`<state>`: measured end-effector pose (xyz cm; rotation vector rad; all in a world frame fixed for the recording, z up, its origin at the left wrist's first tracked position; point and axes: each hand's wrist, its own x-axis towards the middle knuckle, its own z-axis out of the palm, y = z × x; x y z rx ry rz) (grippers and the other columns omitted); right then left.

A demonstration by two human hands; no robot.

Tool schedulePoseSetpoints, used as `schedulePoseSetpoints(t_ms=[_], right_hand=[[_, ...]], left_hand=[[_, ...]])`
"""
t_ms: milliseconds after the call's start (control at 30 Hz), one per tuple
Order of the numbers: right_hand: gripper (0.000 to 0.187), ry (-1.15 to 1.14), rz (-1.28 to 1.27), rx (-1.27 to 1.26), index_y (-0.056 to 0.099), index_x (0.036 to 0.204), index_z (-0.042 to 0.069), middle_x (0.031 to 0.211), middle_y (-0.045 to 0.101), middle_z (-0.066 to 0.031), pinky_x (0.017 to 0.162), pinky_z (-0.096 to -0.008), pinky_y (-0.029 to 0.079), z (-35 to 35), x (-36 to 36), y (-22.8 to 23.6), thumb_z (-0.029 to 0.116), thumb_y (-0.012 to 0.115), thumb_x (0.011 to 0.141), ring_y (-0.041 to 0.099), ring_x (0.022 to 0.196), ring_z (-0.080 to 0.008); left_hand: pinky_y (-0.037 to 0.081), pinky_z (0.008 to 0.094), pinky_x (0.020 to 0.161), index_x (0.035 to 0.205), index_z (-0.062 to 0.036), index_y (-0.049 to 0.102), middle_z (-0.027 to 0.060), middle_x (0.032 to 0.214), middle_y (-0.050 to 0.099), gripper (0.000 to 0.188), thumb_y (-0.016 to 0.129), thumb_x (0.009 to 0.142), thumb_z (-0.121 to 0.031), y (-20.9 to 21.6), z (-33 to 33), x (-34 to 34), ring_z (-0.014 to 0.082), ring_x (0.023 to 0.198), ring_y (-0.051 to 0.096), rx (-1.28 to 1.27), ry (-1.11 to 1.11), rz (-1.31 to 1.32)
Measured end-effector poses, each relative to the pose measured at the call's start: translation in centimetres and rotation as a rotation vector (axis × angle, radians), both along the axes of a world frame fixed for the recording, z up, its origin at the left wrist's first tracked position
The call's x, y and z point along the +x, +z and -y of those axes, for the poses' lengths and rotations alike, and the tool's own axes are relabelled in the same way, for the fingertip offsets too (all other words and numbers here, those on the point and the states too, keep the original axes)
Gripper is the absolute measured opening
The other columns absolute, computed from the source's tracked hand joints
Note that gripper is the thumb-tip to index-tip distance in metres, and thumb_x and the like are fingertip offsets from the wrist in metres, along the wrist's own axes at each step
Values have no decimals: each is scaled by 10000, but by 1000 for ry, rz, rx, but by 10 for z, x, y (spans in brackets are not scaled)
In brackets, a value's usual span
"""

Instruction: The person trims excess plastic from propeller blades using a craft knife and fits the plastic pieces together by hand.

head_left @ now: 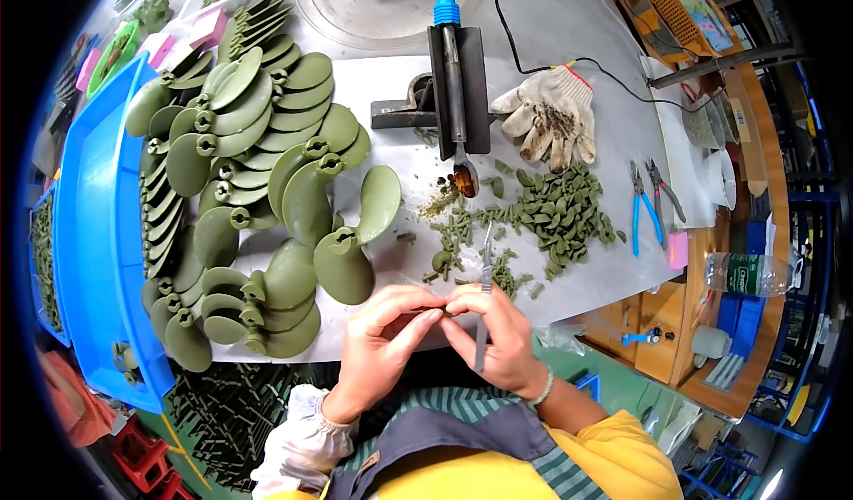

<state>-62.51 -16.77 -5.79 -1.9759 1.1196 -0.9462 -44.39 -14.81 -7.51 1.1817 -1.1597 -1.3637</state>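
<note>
My left hand (384, 333) and my right hand (503, 333) meet at the table's near edge, fingertips pinched together around a small dark green piece (447, 312), mostly hidden by the fingers. A slim metal tool (485, 273) with a pointed tip and ribbed grip is also held in my right hand, its tip toward the table; its exact kind is unclear. Just beyond the hands lie green plastic offcuts (455, 226) and a larger heap of curved green pieces (566, 211). Several green plastic propellers (345, 264) are stacked in rows on the left.
A blue-handled soldering iron (449, 82) rests in a black stand, its flat tip brown. Beside it lies a soiled white glove (553, 118). Blue-handled pliers (646, 211) are at the right. A blue tray (98, 233) stands at the left edge; a plastic bottle (746, 274) is far right.
</note>
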Motion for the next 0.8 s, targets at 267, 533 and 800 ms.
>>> schedulePoseSetpoints(t_ms=[267, 533, 800], right_hand=[[340, 68, 153, 187, 560, 1349, -41, 1010, 681, -131, 816, -318, 526, 6, -27, 39, 75, 523, 1032, 644, 866, -204], [134, 2, 212, 285, 720, 1041, 23, 730, 676, -41, 677, -286, 437, 11, -27, 48, 103, 626, 989, 575, 661, -154], [99, 64, 124, 162, 722, 1011, 51, 730, 663, -34, 675, -316, 416, 16, -19, 48, 96, 641, 977, 569, 648, -175]], left_hand=[[596, 284, 788, 1082, 40, 715, 107, 1094, 661, 158, 668, 932, 38, 2, -9, 10, 173, 903, 695, 213, 108, -311], [557, 295, 735, 1011, 19, 739, 111, 938, 712, 204, 758, 815, 70, 4, -7, 9, 202, 841, 686, -110, 125, 70], [553, 306, 726, 973, 3, 754, 109, 897, 721, 206, 780, 778, 64, 7, -4, 11, 225, 823, 703, -197, 131, 188]])
